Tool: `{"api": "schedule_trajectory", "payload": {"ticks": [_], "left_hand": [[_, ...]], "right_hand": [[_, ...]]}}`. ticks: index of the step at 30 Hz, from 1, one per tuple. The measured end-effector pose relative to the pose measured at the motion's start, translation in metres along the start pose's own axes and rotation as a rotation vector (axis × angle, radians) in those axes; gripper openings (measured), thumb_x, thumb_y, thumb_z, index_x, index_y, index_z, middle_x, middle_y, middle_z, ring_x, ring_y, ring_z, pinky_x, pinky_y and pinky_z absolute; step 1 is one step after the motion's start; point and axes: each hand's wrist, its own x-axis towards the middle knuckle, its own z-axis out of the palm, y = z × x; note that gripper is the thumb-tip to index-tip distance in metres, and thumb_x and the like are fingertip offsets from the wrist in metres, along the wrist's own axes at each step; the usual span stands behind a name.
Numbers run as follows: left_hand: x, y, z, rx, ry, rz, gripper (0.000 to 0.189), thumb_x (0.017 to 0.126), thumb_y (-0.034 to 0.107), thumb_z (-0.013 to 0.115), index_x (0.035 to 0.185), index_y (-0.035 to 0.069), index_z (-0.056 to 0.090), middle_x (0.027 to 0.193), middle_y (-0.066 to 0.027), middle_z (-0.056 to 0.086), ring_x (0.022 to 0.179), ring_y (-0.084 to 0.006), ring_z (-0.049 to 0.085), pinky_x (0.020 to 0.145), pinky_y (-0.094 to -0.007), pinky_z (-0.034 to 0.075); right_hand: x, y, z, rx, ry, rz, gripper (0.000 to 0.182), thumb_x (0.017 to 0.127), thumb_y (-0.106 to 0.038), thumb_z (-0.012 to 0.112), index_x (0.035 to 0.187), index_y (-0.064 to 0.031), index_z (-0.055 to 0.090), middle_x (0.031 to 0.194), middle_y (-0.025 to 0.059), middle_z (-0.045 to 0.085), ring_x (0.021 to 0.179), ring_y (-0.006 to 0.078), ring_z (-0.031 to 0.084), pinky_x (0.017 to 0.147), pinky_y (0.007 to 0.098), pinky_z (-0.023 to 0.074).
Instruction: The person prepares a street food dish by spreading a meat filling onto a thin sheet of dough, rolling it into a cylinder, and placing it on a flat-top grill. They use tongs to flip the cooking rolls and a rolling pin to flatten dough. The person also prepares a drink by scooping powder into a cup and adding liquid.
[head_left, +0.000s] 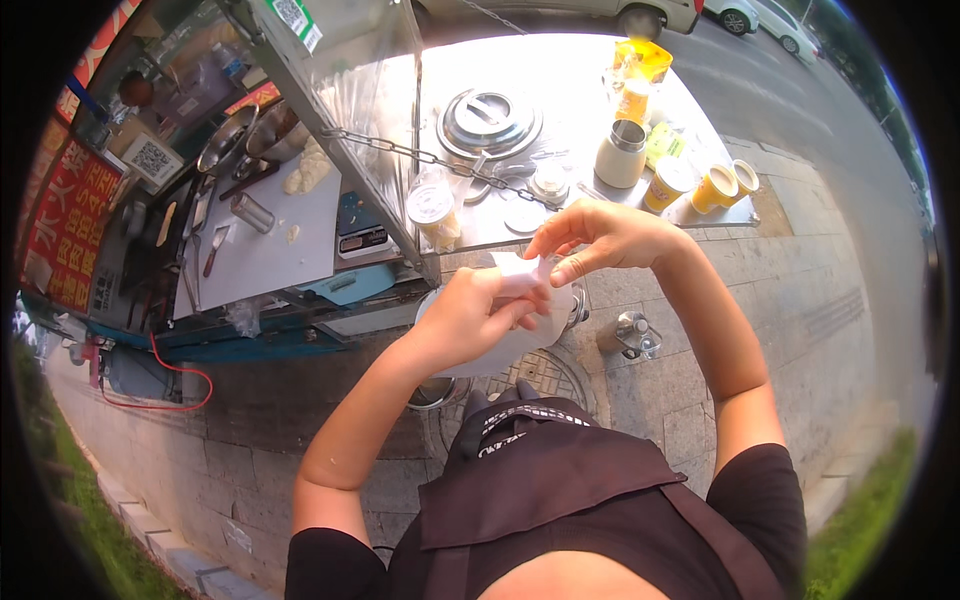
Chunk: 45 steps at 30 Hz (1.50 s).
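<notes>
My left hand (472, 311) is closed around a thin white translucent plastic bag or film (517, 274), bunched at its top, in the middle of the view. My right hand (592, 240) pinches the same material from the right, thumb below and fingers above. Below my hands hangs a wide pale sheet or bag (487, 360); whether it is one piece with the bunched part is unclear. Just beyond my hands, on the table's near edge, stand a lidded cup in a plastic bag (433, 206) and a flat white lid (523, 216).
A bright table (540, 67) holds a round steel lid (489, 124), a cream-coloured container (622, 154) and several yellow paper cups (714, 189). A chain (450, 163) crosses before it. Left is a cart board (277, 255) with dough (307, 169) and a spatula (216, 251). Metal flasks (630, 335) stand on the paving.
</notes>
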Motion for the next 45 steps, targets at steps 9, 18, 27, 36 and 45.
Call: {"api": "schedule_trajectory", "payload": {"ticks": [9,18,27,36,45], "left_hand": [[-0.006,-0.028,-0.002,-0.054,0.355,-0.014,0.019,0.090,0.017,0.064,0.097,-0.002,0.062,0.082,-0.0029,0.066,0.077,-0.0094,0.062,0.070,-0.0248,0.049],[-0.007,-0.025,-0.005,0.138,0.416,0.077,0.019,0.085,0.017,0.067,0.086,-0.002,0.064,0.078,-0.0145,0.066,0.072,-0.0229,0.065,0.067,-0.0323,0.048],[-0.007,-0.022,-0.001,0.393,0.564,0.194,0.025,0.082,0.023,0.071,0.084,-0.001,0.064,0.075,-0.0108,0.065,0.067,-0.0222,0.062,0.065,-0.0326,0.046],[0.015,-0.057,0.035,-0.538,0.248,-0.114,0.022,0.086,0.024,0.070,0.089,0.004,0.062,0.079,-0.0011,0.064,0.068,-0.0068,0.057,0.063,-0.0227,0.045],[0.035,-0.092,0.062,0.515,0.375,-0.074,0.016,0.075,0.003,0.063,0.077,0.008,0.048,0.062,-0.0039,0.054,0.058,-0.0233,0.056,0.065,-0.0307,0.044]], "right_hand": [[0.005,-0.004,0.018,-0.100,0.121,0.128,0.017,0.081,-0.018,0.074,0.082,-0.0019,0.067,0.072,-0.0017,0.062,0.069,0.0053,0.054,0.064,0.0228,0.0445],[0.006,0.014,0.033,0.038,0.175,0.071,0.017,0.083,-0.012,0.071,0.089,-0.0013,0.059,0.085,0.0022,0.067,0.084,0.0066,0.062,0.076,0.0239,0.0493],[0.003,0.010,0.048,0.150,0.303,0.095,0.029,0.074,-0.009,0.080,0.094,-0.0009,0.060,0.085,0.0027,0.067,0.079,0.0058,0.061,0.071,0.0221,0.0501],[-0.003,0.050,0.092,0.223,0.646,0.031,0.024,0.070,-0.010,0.081,0.073,-0.0033,0.058,0.070,-0.0021,0.060,0.065,0.0043,0.054,0.063,0.0220,0.0476],[-0.063,0.129,0.096,0.116,1.260,0.180,0.017,0.068,0.000,0.070,0.070,-0.0042,0.054,0.068,0.0023,0.060,0.062,0.0104,0.057,0.058,0.0257,0.0448]]}}
